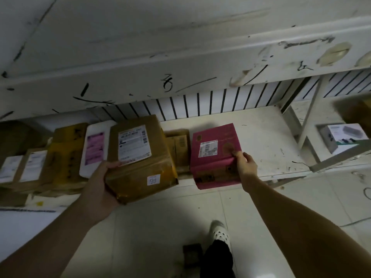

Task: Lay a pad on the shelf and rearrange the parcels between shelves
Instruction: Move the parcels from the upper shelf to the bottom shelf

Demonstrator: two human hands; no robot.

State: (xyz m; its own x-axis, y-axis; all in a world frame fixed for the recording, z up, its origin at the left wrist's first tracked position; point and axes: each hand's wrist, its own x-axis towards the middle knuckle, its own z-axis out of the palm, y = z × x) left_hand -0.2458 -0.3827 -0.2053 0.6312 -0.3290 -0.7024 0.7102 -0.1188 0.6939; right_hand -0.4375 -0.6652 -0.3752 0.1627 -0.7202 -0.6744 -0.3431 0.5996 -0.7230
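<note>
A brown taped parcel (140,157) with a white label juts over the front edge of the low white shelf (267,145). My left hand (100,187) grips its near left corner from below. A pink box (215,155) with a small white label stands just right of it, also overhanging the shelf edge. My right hand (246,163) pinches its right front corner. Left of the brown parcel lie a white pouch with a pink label (94,149) and several brown parcels (66,155). Small cartons (177,145) sit between the two held boxes.
A scuffed upper shelf (180,63) hangs above. A white product box (341,137) rests on the neighbouring rack to the right. Tiled floor lies below, with my shoe (219,233), a dark small object (191,254) and a cable (359,219).
</note>
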